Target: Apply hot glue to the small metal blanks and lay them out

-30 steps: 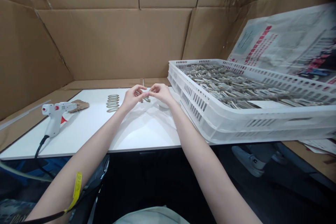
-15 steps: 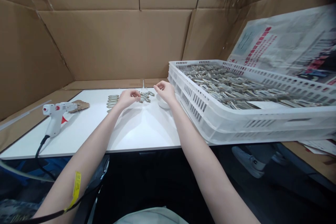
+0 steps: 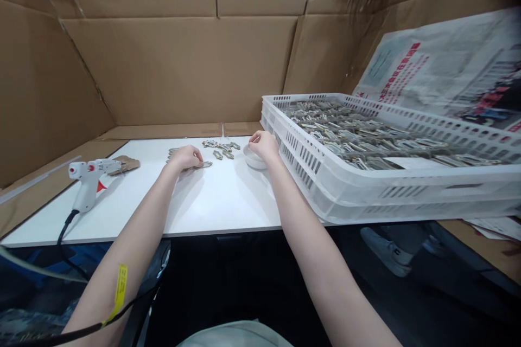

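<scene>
My left hand [image 3: 186, 156] rests low on the white table [image 3: 211, 200], fingers curled, with a flat metal clip [image 3: 205, 164] at its fingertips. The row of laid-out clips behind it is mostly hidden by the hand. My right hand [image 3: 264, 144] hovers over a small white dish [image 3: 252, 160], fingers pinched together; what they hold is too small to see. A few loose metal clips [image 3: 222, 147] lie between the two hands.
A white plastic crate [image 3: 366, 184] full of metal clips stands at the right, overhanging the table edge. A white glue gun [image 3: 87, 181] with a black cord lies at the left. Cardboard walls surround the table; newspaper leans at the far right.
My hands were together at the centre. They have parted: the left went down and left onto the table with a clip, the right moved right over the white dish.
</scene>
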`<state>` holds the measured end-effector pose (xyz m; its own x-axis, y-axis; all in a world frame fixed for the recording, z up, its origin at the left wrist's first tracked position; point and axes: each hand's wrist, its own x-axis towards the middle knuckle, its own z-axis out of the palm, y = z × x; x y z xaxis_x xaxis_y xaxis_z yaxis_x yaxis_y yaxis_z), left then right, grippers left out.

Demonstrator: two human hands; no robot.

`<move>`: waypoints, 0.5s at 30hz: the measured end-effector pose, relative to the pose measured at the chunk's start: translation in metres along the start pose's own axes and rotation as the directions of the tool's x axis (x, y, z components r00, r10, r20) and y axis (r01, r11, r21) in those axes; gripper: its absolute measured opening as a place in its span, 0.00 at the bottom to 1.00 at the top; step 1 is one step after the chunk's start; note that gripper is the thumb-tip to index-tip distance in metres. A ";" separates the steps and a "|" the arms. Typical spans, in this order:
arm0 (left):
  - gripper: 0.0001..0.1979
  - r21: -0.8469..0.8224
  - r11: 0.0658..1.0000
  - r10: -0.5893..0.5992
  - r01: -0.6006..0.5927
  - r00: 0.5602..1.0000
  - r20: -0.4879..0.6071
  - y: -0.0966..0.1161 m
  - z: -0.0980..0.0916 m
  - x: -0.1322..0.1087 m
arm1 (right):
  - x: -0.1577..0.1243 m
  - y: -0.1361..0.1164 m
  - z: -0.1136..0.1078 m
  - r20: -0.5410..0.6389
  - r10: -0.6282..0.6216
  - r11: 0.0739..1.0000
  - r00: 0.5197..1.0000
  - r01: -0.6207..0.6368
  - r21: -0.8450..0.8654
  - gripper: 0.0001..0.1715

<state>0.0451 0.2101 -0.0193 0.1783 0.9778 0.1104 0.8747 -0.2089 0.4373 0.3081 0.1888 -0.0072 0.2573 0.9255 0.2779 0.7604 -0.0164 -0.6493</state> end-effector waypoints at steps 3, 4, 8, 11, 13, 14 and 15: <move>0.04 0.028 1.000 0.003 -0.003 1.000 -0.005 -0.007 -0.002 0.003 | -0.001 0.000 -0.001 0.029 0.027 0.999 0.999 -0.026 -0.045 0.13; 0.04 0.033 0.999 0.008 -0.007 1.000 -0.005 -0.009 -0.003 0.004 | -0.001 0.001 -0.002 0.045 0.037 0.998 0.998 -0.034 -0.062 0.13; 0.06 0.051 0.998 0.028 -0.028 1.000 -0.001 -0.011 -0.005 0.004 | 0.000 0.004 -0.001 0.148 0.057 0.991 0.987 -0.038 -0.128 0.12; 0.07 0.068 0.995 0.074 -0.071 0.997 -0.039 -0.002 0.000 0.000 | 0.003 0.007 0.001 0.199 0.030 0.988 0.980 0.002 -0.157 0.11; 0.11 0.086 0.989 0.130 -0.124 0.989 -0.066 0.008 0.007 -0.002 | 0.005 0.009 0.003 0.223 0.014 0.987 0.975 0.023 -0.162 0.11; 0.12 0.098 0.984 0.159 -0.151 0.985 -0.070 0.013 0.012 -0.003 | 0.006 0.010 0.004 0.232 0.013 0.986 0.973 0.026 -0.162 0.11; 0.14 0.112 0.978 0.184 -0.175 0.980 -0.071 0.019 0.017 -0.004 | 0.006 0.010 0.005 0.239 0.016 0.986 0.971 0.024 -0.163 0.11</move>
<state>0.0684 0.2026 -0.0268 0.3039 0.9188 0.2518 0.8747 -0.3738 0.3084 0.3145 0.1961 -0.0157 0.1196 0.9887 0.0903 0.8532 -0.0559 -0.5185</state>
